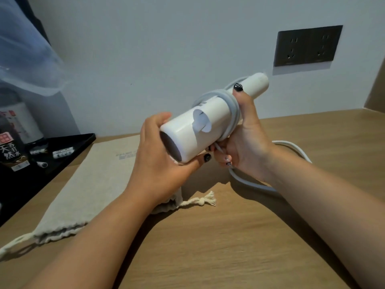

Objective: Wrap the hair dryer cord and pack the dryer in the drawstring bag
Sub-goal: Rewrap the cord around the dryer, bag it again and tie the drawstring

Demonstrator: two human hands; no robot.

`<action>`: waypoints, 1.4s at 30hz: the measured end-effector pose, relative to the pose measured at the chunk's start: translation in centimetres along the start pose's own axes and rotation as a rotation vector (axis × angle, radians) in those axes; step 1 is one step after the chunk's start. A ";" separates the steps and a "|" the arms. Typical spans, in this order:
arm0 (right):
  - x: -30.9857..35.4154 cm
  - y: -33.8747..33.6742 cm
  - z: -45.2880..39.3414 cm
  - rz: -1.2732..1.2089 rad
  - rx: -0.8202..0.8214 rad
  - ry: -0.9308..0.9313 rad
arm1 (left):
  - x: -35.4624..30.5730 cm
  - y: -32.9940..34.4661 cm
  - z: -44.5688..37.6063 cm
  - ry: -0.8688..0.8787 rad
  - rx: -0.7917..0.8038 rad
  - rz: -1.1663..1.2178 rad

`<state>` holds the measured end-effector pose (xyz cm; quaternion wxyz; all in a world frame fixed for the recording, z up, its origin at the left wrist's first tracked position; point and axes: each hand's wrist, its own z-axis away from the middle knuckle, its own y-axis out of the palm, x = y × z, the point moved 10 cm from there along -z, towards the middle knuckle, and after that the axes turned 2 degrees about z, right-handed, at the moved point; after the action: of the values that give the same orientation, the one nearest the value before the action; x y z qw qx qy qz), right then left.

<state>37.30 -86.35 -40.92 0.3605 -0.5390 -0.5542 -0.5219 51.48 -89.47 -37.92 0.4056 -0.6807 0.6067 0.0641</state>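
Observation:
I hold a white hair dryer (193, 128) in the air above the wooden table (229, 236). My left hand (158, 155) grips the barrel near its open nozzle end. My right hand (245, 138) clasps the dryer where the handle (257, 83) meets the barrel, and pinches the cord there. Several turns of the white cord (232, 109) lie around the barrel. The loose rest of the cord (250, 182) trails down onto the table behind my right wrist. The beige drawstring bag (93, 184) lies flat under my left forearm, its knotted string end (205, 201) beside it.
A black tray (68, 147) with a bottle (11, 147) and small sachets stands at the left edge. A dark double wall socket (308, 45) is on the wall at the back right. A clear plastic bag (27, 59) hangs at the top left.

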 end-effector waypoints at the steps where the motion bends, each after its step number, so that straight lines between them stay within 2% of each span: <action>1: 0.2 0.0 -0.1 0.027 0.000 -0.034 | 1.4 0.7 0.2 -0.159 0.067 0.089; 3: 0.7 -0.1 -0.2 0.072 -0.007 -0.109 | 3.3 2.9 0.9 -0.396 0.253 0.358; 5: 1.4 0.0 -0.2 0.071 -0.002 -0.202 | 3.5 4.6 1.6 -0.541 0.404 0.734; 6: 1.7 0.2 -0.2 0.055 0.019 -0.247 | 3.3 4.9 2.0 -0.588 0.453 0.877; 8: 1.8 0.7 0.0 0.021 0.073 -0.306 | 3.1 5.1 2.4 -0.612 0.521 0.963; 12: 1.9 0.6 0.0 0.064 0.051 -0.346 | 2.9 4.2 1.9 -0.520 0.494 0.822; 16: 2.1 -0.9 -0.2 0.104 -0.063 -0.322 | 2.8 3.2 1.1 -0.462 0.373 0.727; 21: 2.1 -1.2 0.0 0.255 -0.130 -0.307 | 3.1 1.8 0.6 -0.445 0.221 0.648; 28: 2.3 -1.8 0.8 0.488 -0.226 -0.182 | 2.6 0.0 -0.1 -0.352 0.062 0.443; 32: 1.0 -2.5 0.2 0.675 -0.228 -0.096 | 2.7 -1.1 -0.3 -0.261 -0.001 0.204; 36: -0.6 -2.5 0.1 0.675 -0.177 0.028 | 2.0 -1.8 -0.5 -0.174 -0.050 0.067; 42: -1.8 -1.7 0.2 0.492 -0.105 0.124 | 2.7 -1.9 -0.5 -0.217 -0.116 0.066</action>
<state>36.00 -86.37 -42.98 0.4814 -0.6426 -0.3552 -0.4787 53.61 -92.00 -38.26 0.4266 -0.6718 0.5764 0.1855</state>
